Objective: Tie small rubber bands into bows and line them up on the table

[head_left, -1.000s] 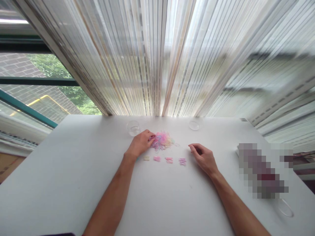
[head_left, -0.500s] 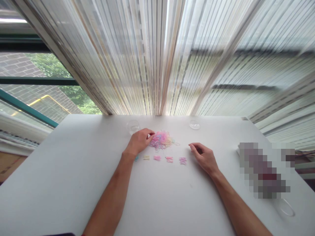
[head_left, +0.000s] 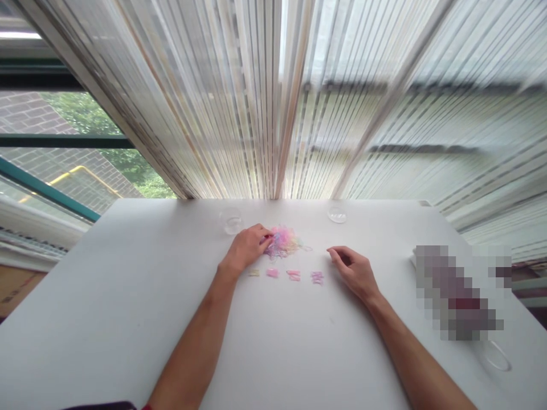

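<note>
A loose pile of thin pastel rubber bands [head_left: 285, 242] lies on the white table. My left hand [head_left: 250, 246] reaches in at its left edge, thumb and forefinger pinched together. What sits between those fingertips is too small to make out. To the right of the pile my right hand [head_left: 352, 269] rests with its fingers curled, thumb against forefinger, and nothing shows in it. Nearer to me, small groups form a row: yellow bands [head_left: 254, 273], pink bands [head_left: 272, 273], coral bands [head_left: 293, 275] and purple bands [head_left: 317, 277].
Behind my left hand stands a clear round container [head_left: 231, 220]. A clear round lid or dish [head_left: 337, 214] lies at the back right. On the right side of the table [head_left: 128, 319] is a blurred-out object [head_left: 459, 296] with a white loop [head_left: 498, 356]. Striped curtains [head_left: 256, 114] hang behind.
My left hand has shifted slightly right and further into the pile. The left wrist now hides the teal bands at the row's left end. My right hand has stayed put.
</note>
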{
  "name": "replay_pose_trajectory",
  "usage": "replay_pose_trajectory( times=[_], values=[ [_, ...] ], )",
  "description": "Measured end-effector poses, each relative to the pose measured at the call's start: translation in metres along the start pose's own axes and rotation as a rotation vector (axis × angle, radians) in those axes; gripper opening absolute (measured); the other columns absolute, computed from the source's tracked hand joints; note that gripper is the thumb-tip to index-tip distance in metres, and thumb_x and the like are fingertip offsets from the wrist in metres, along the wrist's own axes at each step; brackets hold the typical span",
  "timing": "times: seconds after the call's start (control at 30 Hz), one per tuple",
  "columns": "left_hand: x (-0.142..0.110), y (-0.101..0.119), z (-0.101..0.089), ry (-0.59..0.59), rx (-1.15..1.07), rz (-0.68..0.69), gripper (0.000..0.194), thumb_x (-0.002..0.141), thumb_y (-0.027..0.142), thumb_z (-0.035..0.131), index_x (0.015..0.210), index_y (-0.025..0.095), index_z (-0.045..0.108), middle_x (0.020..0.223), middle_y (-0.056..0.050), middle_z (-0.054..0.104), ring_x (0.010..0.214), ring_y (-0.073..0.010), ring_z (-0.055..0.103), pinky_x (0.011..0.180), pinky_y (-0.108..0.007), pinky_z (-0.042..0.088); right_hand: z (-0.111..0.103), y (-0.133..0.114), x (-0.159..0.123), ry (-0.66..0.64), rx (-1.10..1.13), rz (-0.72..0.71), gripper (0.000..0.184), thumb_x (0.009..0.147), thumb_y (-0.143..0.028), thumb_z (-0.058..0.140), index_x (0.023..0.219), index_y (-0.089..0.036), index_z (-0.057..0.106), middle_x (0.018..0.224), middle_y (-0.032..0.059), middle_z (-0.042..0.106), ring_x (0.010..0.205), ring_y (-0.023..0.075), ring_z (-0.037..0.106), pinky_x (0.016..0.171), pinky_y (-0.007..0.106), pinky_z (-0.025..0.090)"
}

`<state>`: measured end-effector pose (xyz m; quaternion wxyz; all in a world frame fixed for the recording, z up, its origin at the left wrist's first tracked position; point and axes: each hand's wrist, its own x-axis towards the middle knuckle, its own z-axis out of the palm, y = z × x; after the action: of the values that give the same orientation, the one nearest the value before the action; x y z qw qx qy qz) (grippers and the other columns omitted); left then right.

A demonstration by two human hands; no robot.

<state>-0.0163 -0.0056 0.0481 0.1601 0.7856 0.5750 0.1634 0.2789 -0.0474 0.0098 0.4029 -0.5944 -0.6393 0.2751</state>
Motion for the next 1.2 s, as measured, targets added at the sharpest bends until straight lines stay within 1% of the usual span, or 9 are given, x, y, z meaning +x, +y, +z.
replay_pose_trajectory(
  times=[0.2,0.37,0.47,0.57,0.67,0.77,0.87,1.0,1.2],
  values=[
    [-0.0011,-0.002,-0.0045,0.039,-0.018,-0.001,0.021,0.094,0.021,0.057,0.103,0.021,0.075,0.103,-0.004,0.073,0.086,-0.0193,0.068,0.082,-0.029,0.053,-0.0006,-0.0027,-0.0001,-0.003,0.007,0.011,0.037,0.088,-0.054,0.059,0.087,-0.02,0.073,0.083,0.0065,0.075,0.072,0.0221,0.067,0.069,0.034,0.054],
    [-0.0019,-0.0033,-0.0088,0.071,-0.054,-0.005,0.019,0.094,0.022,0.057,0.102,0.021,0.074,0.104,-0.004,0.074,0.089,-0.0194,0.068,0.082,-0.029,0.053,-0.0011,-0.0031,-0.0001,-0.008,0.011,0.009,0.037,0.088,-0.054,0.059,0.088,-0.02,0.073,0.081,0.0062,0.075,0.072,0.0218,0.067,0.07,0.033,0.054],
    [-0.0026,-0.0042,-0.009,0.039,-0.056,0.003,0.02,0.095,0.027,0.057,0.103,0.021,0.074,0.104,-0.004,0.073,0.087,-0.0192,0.068,0.082,-0.03,0.053,-0.001,-0.0027,-0.0002,-0.007,0.009,0.007,0.038,0.088,-0.054,0.059,0.087,-0.02,0.073,0.08,0.0063,0.075,0.072,0.0218,0.067,0.069,0.033,0.054],
    [-0.0036,-0.0056,-0.0072,-0.001,-0.059,0.005,0.025,0.095,0.032,0.057,0.112,0.02,0.072,0.107,-0.006,0.072,0.088,-0.0199,0.068,0.082,-0.031,0.053,-0.0007,-0.0021,-0.0001,-0.003,0.003,-0.006,0.04,0.088,-0.056,0.059,0.087,-0.019,0.074,0.082,0.0068,0.076,0.072,0.0218,0.067,0.068,0.033,0.054],
    [-0.0037,-0.0067,-0.0043,-0.029,-0.039,0.009,0.028,0.094,0.028,0.059,0.117,0.019,0.071,0.111,-0.007,0.07,0.09,-0.0212,0.069,0.083,-0.031,0.053,-0.0006,-0.0018,0.0001,-0.001,0.005,-0.013,0.04,0.088,-0.057,0.059,0.086,-0.019,0.074,0.081,0.0069,0.076,0.071,0.0216,0.067,0.068,0.033,0.054],
    [-0.0027,-0.0066,-0.0023,-0.03,-0.021,-0.002,0.025,0.094,0.023,0.057,0.113,0.019,0.073,0.11,-0.007,0.07,0.091,-0.0215,0.069,0.084,-0.031,0.053,-0.0004,-0.0016,0.0001,-0.003,0.01,-0.009,0.039,0.088,-0.056,0.059,0.086,-0.02,0.074,0.08,0.0065,0.075,0.07,0.0215,0.067,0.067,0.033,0.054],
    [-0.0018,-0.0059,-0.0021,-0.013,-0.026,-0.005,0.022,0.094,0.021,0.057,0.107,0.019,0.074,0.107,-0.007,0.071,0.09,-0.0213,0.069,0.082,-0.031,0.053,-0.0006,-0.0015,0.0001,-0.005,0.007,-0.011,0.037,0.088,-0.054,0.059,0.087,-0.02,0.073,0.081,0.0065,0.075,0.071,0.0216,0.067,0.068,0.033,0.054],
    [-0.0011,-0.0065,-0.0041,0.017,-0.026,-0.013,0.018,0.093,0.021,0.058,0.102,0.019,0.074,0.105,-0.005,0.073,0.088,-0.0206,0.069,0.079,-0.03,0.052,-0.0012,-0.0017,0.0002,-0.005,0.003,-0.018,0.037,0.088,-0.054,0.059,0.087,-0.019,0.073,0.081,0.0067,0.075,0.071,0.0218,0.068,0.068,0.033,0.054],
    [-0.0018,-0.0089,-0.0096,0.061,-0.055,-0.016,0.015,0.092,0.025,0.06,0.099,0.02,0.073,0.1,-0.004,0.074,0.084,-0.0194,0.068,0.078,-0.031,0.051,-0.001,-0.0008,0.0003,-0.003,0.008,-0.007,0.035,0.088,-0.052,0.06,0.087,-0.019,0.073,0.083,0.0069,0.076,0.073,0.0219,0.068,0.069,0.033,0.054]
  ],
)
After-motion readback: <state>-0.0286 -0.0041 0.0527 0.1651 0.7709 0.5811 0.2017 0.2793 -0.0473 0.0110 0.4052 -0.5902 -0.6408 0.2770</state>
